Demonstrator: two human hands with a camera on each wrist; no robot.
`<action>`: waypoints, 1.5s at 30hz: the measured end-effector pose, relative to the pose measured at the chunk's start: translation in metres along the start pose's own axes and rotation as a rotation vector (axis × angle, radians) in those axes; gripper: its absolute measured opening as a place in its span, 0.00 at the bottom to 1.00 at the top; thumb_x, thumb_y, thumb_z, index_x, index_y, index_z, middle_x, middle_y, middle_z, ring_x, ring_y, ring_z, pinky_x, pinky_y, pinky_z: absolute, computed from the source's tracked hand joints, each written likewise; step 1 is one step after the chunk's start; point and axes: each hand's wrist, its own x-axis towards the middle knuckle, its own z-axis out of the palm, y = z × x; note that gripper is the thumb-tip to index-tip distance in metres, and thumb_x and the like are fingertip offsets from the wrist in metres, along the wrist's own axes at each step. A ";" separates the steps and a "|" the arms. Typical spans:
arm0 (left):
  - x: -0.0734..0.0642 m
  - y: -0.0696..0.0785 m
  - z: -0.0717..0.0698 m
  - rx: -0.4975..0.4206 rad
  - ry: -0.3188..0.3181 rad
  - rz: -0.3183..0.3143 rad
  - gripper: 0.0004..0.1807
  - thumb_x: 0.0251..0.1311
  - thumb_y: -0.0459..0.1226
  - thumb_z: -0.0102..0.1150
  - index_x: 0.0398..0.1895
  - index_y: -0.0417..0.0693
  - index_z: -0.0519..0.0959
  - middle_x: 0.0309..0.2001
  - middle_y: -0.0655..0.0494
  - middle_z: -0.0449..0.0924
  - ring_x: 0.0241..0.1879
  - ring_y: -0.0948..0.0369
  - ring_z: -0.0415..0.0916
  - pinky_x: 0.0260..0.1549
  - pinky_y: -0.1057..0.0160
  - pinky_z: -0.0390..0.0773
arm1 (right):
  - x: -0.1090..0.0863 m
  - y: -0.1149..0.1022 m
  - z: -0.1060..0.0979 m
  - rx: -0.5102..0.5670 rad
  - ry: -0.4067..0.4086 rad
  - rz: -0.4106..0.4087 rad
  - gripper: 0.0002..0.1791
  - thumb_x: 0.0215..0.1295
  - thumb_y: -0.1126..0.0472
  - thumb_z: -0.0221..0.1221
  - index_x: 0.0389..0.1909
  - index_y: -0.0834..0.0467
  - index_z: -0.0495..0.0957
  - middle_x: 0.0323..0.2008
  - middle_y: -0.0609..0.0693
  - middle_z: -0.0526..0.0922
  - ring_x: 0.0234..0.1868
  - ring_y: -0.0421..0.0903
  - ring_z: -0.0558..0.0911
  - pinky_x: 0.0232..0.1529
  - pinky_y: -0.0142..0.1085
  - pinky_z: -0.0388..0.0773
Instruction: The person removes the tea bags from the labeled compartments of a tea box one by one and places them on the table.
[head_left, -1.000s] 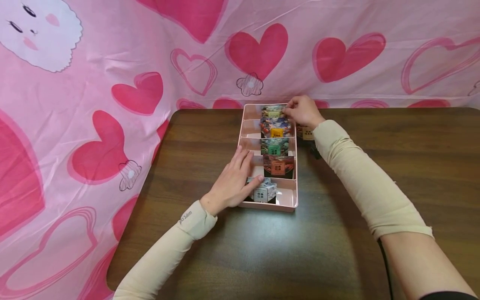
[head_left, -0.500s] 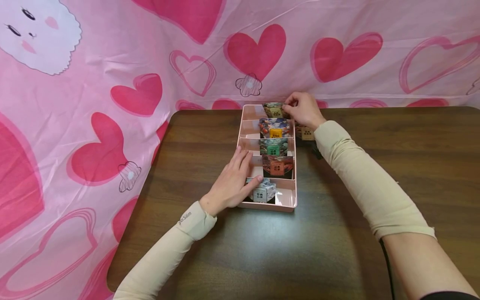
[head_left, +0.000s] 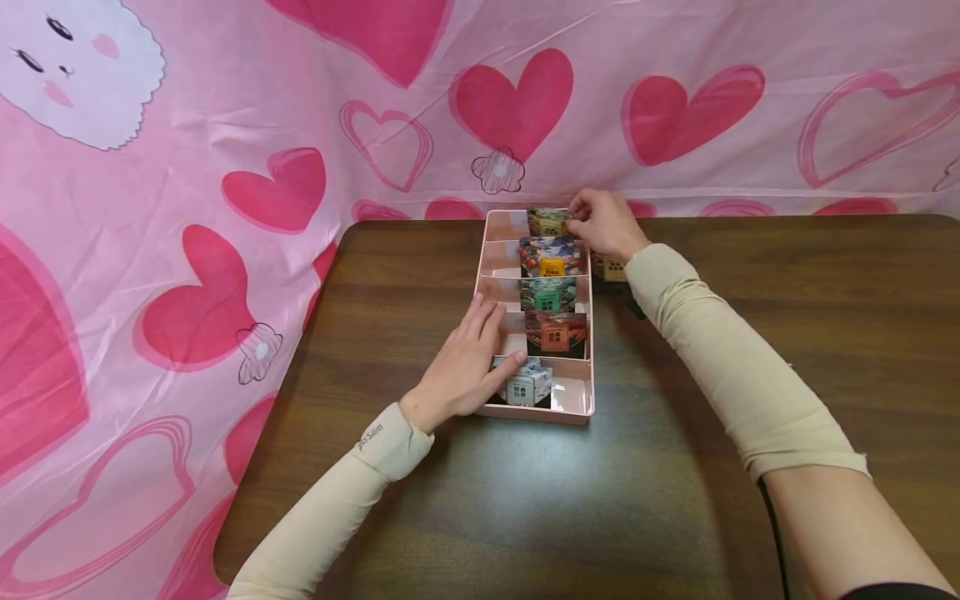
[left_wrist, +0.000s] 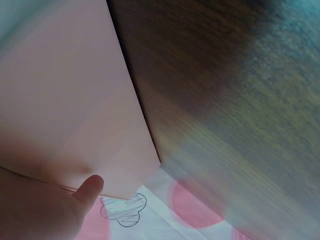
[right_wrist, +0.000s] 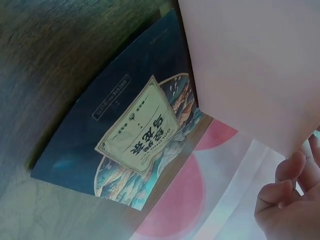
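A pink divided tray (head_left: 573,396) stands lengthwise on the table. In its farthest compartment is a tea packet with a yellow-green label (head_left: 551,225); my right hand (head_left: 607,223) pinches its right edge. That grip is hidden in the right wrist view. My left hand (head_left: 463,362) rests on the tray's left wall, fingers extended and thumb reaching over the nearest compartment. Toward me, the other compartments hold a yellow-labelled packet (head_left: 551,257), a green-labelled packet (head_left: 548,296), a red-labelled packet (head_left: 556,335) and a white-labelled packet (head_left: 529,383).
Against the tray's right side, partly under my right arm, lies an oolong tea packet (right_wrist: 135,130). Something small and dark (head_left: 636,310) shows closer to me. A pink heart-print cloth (head_left: 517,100) hangs behind the wooden table (head_left: 495,508). A black cable (head_left: 774,525) runs along my right arm.
The packet in my right hand tilted in the farthest compartment half a second ago; now it stands straighter and lower there. My left hand and the tray have stayed put.
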 end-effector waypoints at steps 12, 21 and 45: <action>0.000 0.000 0.000 -0.003 -0.002 0.001 0.46 0.66 0.67 0.28 0.77 0.45 0.48 0.77 0.48 0.46 0.78 0.57 0.27 0.73 0.49 0.51 | 0.003 0.000 0.002 -0.076 -0.050 -0.015 0.17 0.68 0.59 0.55 0.54 0.62 0.78 0.45 0.60 0.82 0.43 0.55 0.77 0.51 0.49 0.74; 0.001 -0.001 0.000 -0.005 -0.006 0.001 0.47 0.66 0.68 0.26 0.77 0.45 0.48 0.77 0.48 0.45 0.78 0.57 0.27 0.73 0.49 0.50 | 0.002 0.001 0.005 -0.096 -0.046 -0.009 0.15 0.69 0.59 0.54 0.51 0.62 0.79 0.44 0.59 0.82 0.41 0.54 0.76 0.48 0.48 0.74; 0.002 0.000 0.000 0.086 -0.006 0.022 0.46 0.66 0.67 0.29 0.77 0.46 0.45 0.78 0.48 0.41 0.78 0.55 0.26 0.73 0.50 0.49 | 0.002 0.003 0.008 -0.220 -0.024 -0.057 0.14 0.71 0.57 0.53 0.50 0.60 0.78 0.43 0.59 0.83 0.41 0.57 0.77 0.50 0.52 0.72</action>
